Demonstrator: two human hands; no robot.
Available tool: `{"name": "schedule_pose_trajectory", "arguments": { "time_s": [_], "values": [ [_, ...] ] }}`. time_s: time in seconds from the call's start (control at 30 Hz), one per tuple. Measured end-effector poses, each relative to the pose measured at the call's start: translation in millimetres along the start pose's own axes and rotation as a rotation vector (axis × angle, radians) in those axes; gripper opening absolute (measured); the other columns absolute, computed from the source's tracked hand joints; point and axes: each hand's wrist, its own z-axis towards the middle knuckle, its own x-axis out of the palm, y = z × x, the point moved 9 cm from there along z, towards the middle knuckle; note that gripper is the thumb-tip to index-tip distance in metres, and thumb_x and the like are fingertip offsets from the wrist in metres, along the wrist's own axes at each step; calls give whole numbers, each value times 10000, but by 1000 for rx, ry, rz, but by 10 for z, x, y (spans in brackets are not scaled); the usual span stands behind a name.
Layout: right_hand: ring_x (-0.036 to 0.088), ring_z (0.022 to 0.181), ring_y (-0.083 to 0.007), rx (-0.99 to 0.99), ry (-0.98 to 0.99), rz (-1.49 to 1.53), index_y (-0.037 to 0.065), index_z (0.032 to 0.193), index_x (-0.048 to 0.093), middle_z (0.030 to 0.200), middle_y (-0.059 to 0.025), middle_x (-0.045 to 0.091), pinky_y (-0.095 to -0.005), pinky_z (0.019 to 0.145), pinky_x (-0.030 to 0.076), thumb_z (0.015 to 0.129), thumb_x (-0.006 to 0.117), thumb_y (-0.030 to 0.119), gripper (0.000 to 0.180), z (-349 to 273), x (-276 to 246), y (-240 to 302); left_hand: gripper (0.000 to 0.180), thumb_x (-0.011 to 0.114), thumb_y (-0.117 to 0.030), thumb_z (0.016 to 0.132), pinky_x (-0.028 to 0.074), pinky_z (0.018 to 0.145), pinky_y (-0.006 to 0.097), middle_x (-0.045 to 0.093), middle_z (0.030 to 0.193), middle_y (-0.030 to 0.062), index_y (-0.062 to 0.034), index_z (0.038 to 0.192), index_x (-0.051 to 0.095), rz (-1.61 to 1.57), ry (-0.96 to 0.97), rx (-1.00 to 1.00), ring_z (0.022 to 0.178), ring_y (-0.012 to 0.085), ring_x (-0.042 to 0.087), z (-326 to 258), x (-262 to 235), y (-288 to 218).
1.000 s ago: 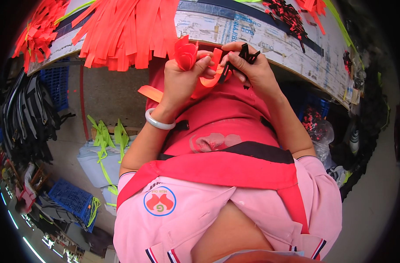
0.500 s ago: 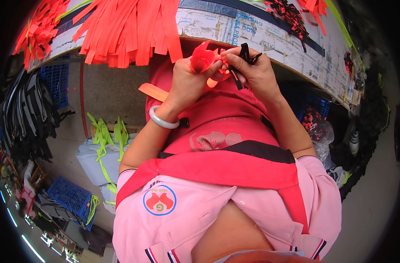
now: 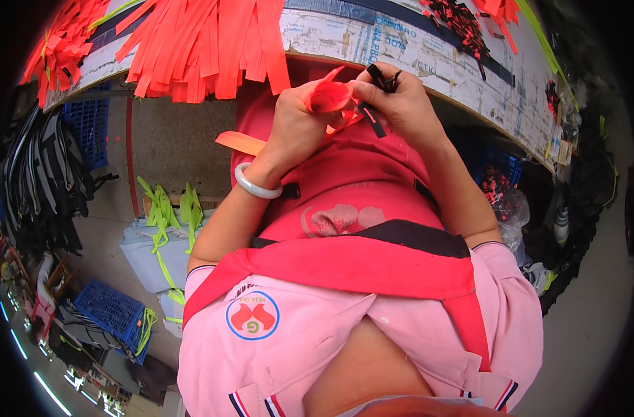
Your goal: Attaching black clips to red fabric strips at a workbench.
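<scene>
In front of my red apron, close to the table's near edge, both hands are raised and nearly touching. My left hand (image 3: pixel 299 125) is closed around an orange-red fabric strip (image 3: pixel 329 97). The strip curls into a loop above the fingers, and a loose tail (image 3: pixel 239 143) sticks out left of the wrist. My right hand (image 3: pixel 404 108) pinches at the strip's end by thumb and forefinger. Small black fabric pieces (image 3: pixel 383 78) poke out from its fingers, and another black piece (image 3: pixel 372 121) hangs below the thumb. The exact contact between the fingertips is partly hidden.
Orange-red strips (image 3: pixel 206 48) hang over the edge of the worn white table (image 3: pixel 324 45). Small black-and-red pieces (image 3: pixel 459 31) are heaped at its right. Blue crates (image 3: pixel 108 309), dark strips (image 3: pixel 42 174) and grey cloth with lime-green bands (image 3: pixel 147 254) lie to the left.
My two hands have drawn slightly closer together. The strip's loop has tilted toward my right hand, and the black pieces between my right fingers have shifted a little up and left.
</scene>
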Motion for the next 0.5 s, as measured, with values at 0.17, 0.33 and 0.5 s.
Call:
{"name": "schedule_pose_trajectory", "arguments": {
  "time_s": [0.17, 0.33, 0.5],
  "values": [
    [433, 502, -36, 129, 49, 13, 44, 816, 609, 615, 27, 526, -208, 444, 329, 897, 675, 278, 256, -16, 31, -105, 163, 655, -53, 879, 487, 582, 219, 672, 756, 42, 22, 1020, 686, -96, -39, -9, 649, 94, 616, -13, -41, 52],
    [335, 465, -15, 163, 57, 193, 97, 782, 567, 584, 62, 454, -202, 413, 236, 900, 671, 271, 234, -45, 16, -229, 175, 642, -40, 885, 522, 606, 244, 670, 765, 53, 32, 1043, 664, -139, -11, -40, 666, 121, 639, 0, -54, 60],
    [396, 534, -12, 156, 11, 214, 88, 800, 585, 629, 64, 477, -200, 464, 303, 861, 718, 234, 207, -82, -150, -172, 209, 623, -46, 898, 545, 629, 267, 665, 813, 74, 40, 1089, 631, -275, -14, -89, 685, 139, 640, 36, -198, 89]
  ]
}}
